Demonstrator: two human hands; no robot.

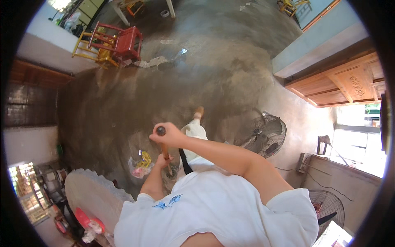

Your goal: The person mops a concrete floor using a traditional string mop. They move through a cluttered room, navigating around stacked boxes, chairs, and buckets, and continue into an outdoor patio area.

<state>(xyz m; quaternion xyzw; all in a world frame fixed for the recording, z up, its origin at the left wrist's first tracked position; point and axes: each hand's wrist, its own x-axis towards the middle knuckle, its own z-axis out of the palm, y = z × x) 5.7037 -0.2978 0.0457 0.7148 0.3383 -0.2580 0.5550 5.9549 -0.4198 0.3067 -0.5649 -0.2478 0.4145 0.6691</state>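
Observation:
My right hand [172, 135] is closed round the top of a long wooden mop handle [165, 151], just under its dark rounded end. Lower on the same stick, my left hand [164, 161] grips it with fingers wrapped round. The handle runs steeply down in front of my body. At its foot a greyish, stringy mop head [172, 172] shows in part beside my white clothing. To the left of the stick, a clear plastic bag [140, 170] with yellow and pink things lies on the floor.
A black standing fan [267, 136] is at the right, another fan [327, 210] behind it. A round table with a pale lace-edged cover [92, 197] stands at lower left. Red and yellow stools [127, 43] are at far left. The concrete floor [164, 88] has dark, damp-looking patches.

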